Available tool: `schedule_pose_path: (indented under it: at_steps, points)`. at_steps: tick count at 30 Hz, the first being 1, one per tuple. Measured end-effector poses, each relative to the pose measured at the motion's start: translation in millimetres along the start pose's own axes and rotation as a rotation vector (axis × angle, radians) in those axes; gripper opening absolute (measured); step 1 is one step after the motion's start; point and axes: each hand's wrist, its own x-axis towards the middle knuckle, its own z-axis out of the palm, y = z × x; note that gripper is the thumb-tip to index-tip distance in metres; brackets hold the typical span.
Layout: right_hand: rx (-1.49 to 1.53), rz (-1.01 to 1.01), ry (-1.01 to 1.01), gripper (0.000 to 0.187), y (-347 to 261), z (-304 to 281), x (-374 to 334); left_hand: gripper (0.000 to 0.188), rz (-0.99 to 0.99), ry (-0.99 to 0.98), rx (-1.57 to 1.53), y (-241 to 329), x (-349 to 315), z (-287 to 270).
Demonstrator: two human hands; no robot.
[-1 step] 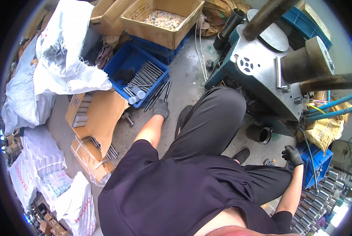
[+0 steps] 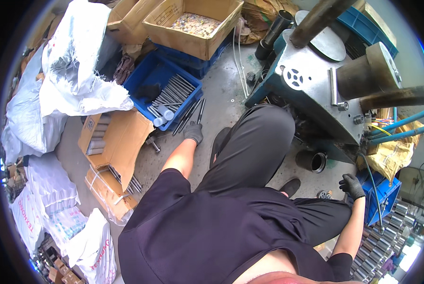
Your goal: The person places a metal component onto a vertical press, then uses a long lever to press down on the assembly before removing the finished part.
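My left hand (image 2: 192, 133), in a dark glove, reaches down to the floor. Its fingers look stretched and slightly apart, with the tips at the lower ends of several dark metal rods (image 2: 188, 116) lying loose there. Beside these rods stands a blue crate (image 2: 139, 75) holding a bundle of similar rods (image 2: 175, 92) and two clear plastic cups (image 2: 165, 113). Out to the right, my gloved right hand (image 2: 352, 186) hangs beyond my knee with loosely bent fingers and nothing visible in it. Nearest to it is another blue crate (image 2: 385, 194).
A heavy metal machine (image 2: 316, 80) with thick bars stands ahead right, a black metal cylinder (image 2: 311, 161) below it. Left lie an opened cardboard box (image 2: 135, 142) and white sacks (image 2: 74, 71). Behind the crate sits a carton of small pieces (image 2: 200, 45). Stacked metal cylinders (image 2: 380, 241) fill the lower right.
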Motion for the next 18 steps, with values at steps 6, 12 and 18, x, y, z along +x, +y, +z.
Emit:
schedule_pose_path:
  at_steps: [6, 12, 18]
  points:
    - [-0.077, 0.004, 0.015, 0.045, -6, 3, 1, 0.036, 0.067, -0.144, 0.021, 8, 11, 3]
    - [-0.173, -0.161, 0.096, 0.042, -40, 21, -12, 0.030, 0.116, 0.017, -0.213, 27, -40, 7]
    - [-0.303, -0.867, 0.216, 0.033, -125, 42, -84, 0.027, -0.108, 0.310, -0.501, 20, -56, 3]
